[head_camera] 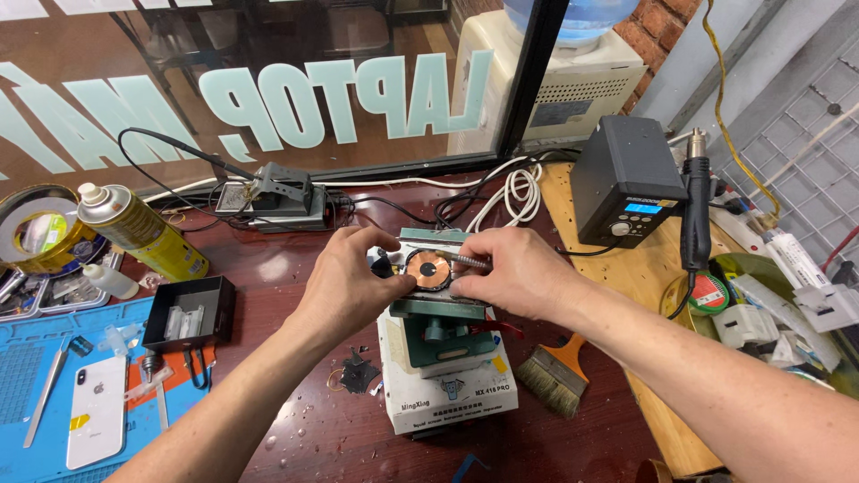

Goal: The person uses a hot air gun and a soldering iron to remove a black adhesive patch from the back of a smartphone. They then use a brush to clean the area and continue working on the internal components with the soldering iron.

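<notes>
Head view: your left hand [344, 277] and right hand [514, 273] close, fingers pinched, on a copper coil [428, 267] atop the green fixture [438, 326] — you're seating it, seemingly. Next calls for gentle, level pressure — brush [555, 376] lies beside.

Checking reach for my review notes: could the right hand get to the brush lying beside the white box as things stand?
Probably yes. The brush lies in the open on the table just below the right hand, with nothing on top of it. That hand is now on the copper coil, so it would have to let go first.
</notes>
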A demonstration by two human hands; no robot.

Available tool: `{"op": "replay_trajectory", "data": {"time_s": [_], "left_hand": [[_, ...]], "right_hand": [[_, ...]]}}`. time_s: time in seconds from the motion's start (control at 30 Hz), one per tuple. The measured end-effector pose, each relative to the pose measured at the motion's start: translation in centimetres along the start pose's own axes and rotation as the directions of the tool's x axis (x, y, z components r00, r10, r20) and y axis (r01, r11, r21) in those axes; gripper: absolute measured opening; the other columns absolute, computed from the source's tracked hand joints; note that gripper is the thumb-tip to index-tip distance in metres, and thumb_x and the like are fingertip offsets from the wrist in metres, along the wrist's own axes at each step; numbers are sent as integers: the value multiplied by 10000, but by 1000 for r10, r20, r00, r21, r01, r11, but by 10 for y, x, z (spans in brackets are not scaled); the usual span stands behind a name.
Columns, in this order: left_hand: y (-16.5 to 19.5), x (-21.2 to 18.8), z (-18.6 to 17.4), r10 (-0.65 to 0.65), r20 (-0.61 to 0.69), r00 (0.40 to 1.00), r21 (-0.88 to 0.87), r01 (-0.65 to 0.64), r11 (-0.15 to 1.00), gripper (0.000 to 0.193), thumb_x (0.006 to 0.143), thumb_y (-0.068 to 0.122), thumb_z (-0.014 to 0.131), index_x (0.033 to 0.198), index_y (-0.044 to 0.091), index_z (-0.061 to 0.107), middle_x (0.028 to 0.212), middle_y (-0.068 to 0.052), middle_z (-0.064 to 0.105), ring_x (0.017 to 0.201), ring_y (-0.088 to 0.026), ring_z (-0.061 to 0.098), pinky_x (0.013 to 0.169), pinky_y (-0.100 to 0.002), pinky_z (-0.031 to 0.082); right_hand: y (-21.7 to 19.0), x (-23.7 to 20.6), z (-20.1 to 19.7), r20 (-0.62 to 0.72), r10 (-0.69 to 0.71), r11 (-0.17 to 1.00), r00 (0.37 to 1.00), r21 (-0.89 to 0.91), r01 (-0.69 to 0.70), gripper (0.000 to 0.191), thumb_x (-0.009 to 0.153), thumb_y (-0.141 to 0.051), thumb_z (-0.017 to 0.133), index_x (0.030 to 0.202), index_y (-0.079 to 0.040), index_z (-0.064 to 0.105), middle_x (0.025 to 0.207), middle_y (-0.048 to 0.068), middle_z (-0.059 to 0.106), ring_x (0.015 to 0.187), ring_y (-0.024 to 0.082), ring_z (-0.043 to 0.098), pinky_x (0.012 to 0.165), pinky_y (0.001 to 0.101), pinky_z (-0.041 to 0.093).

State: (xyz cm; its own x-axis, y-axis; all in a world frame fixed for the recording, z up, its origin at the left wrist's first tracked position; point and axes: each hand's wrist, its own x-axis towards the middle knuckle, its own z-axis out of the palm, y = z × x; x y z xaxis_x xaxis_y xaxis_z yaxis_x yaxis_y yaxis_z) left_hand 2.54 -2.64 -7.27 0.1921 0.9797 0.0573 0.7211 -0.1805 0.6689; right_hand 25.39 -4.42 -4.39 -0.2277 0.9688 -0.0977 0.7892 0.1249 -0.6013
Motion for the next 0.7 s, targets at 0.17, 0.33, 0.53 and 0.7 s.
{"op": "replay_trajectory", "data": {"time_s": [0.17,0.33,0.53,0.7], "left_hand": [[2,-5,3,66,-23,998,9,-66,998,449,680,299,891,1065,112,758,1449,-255,466,1332,-406,476,1066,-470,438],[6,-4,11,158,-35,987,30,-157,987,364,688,308,898,993,131,809,1490,-280,435,1431,-416,377,1158,-480,359],[4,-8,12,78,-4,997,-11,-78,997,397,701,322,901,1004,106,761,1499,-268,408,1438,-413,356,1148,-480,358],[8,-11,11,-4,2,1000,-71,4,997,558,693,315,897,1152,96,667,1515,-225,394,1385,-392,420,1098,-456,418]], "right_hand": [[-6,-4,6,-34,-72,997,997,-24,71,270,750,-285,801,920,-77,771,763,121,736,714,235,728,692,380,548],[-1,-1,9,38,30,999,999,-15,-29,212,807,-249,716,898,-60,746,721,129,730,678,246,734,687,381,557],[19,4,-5,-51,27,999,998,-18,-28,218,799,-255,723,874,-52,758,743,122,747,690,233,730,681,376,559],[19,12,-4,-185,43,998,982,50,-34,212,784,-214,685,939,-94,768,785,123,765,725,239,748,700,374,565]]}}
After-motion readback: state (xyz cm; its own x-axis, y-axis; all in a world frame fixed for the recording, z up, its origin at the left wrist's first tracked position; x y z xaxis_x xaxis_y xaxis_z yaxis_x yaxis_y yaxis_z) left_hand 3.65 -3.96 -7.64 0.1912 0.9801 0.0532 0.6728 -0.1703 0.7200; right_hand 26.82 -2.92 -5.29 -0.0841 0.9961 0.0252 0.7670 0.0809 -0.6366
